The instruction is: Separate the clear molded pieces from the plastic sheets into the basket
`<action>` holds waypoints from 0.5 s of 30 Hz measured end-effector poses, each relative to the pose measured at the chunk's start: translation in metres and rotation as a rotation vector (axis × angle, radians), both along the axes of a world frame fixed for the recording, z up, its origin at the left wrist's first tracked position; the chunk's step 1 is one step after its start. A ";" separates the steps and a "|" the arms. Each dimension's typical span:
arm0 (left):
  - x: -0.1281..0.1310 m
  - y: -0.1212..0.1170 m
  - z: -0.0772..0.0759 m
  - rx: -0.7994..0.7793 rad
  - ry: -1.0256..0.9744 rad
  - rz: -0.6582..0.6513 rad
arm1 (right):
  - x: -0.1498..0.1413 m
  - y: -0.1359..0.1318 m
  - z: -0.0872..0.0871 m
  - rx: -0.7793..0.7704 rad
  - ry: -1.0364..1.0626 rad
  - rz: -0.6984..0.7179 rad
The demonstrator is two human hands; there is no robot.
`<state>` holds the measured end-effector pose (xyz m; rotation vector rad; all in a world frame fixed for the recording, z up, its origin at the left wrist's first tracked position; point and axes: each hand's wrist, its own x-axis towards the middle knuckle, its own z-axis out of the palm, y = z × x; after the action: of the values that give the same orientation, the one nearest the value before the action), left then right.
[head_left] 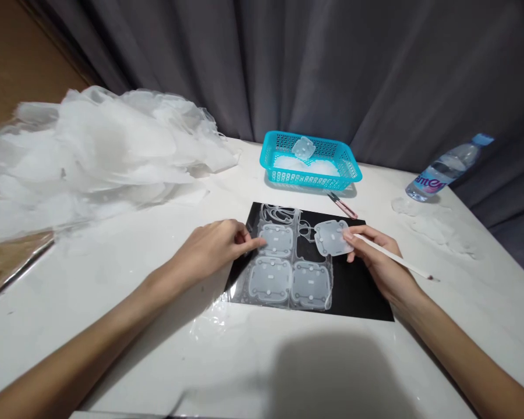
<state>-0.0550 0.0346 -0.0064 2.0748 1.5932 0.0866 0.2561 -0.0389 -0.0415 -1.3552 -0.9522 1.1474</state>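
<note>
My right hand point(378, 256) pinches a loose, translucent rounded-square piece point(333, 237) between thumb and fingers, raised over a black board point(362, 291). A slim white pencil-like stick point(395, 256) with a dark tip also rests in this hand. On the board lies a clear molded sheet point(293, 256) with three rounded-square pieces in it and one cut-out opening at upper right. Thin trimmed strips point(279, 213) curl along its top. My left hand point(222, 244) is closed, its fingertips at the left edge of the upper-left piece point(277, 240).
A blue basket point(312, 183) behind the board holds similar translucent pieces. Pink-handled snips point(343, 205) lie before it. On the left is a large heap of translucent sheets point(109, 145). At right stand a water bottle point(448, 169) and clear scraps point(436, 224). A grey curtain point(310, 70) hangs behind.
</note>
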 end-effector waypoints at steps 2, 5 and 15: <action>0.003 -0.004 0.001 -0.019 -0.028 -0.008 | -0.001 0.000 -0.001 -0.005 0.003 0.004; 0.002 -0.004 -0.001 -0.053 -0.094 -0.018 | -0.002 0.000 -0.003 -0.011 0.006 0.012; -0.007 0.010 -0.020 -0.117 -0.289 -0.062 | -0.005 0.000 -0.008 0.028 -0.007 0.131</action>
<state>-0.0616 0.0448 -0.0263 1.9211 1.3282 0.2529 0.2511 -0.0387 -0.0492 -1.2908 -1.0708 1.2242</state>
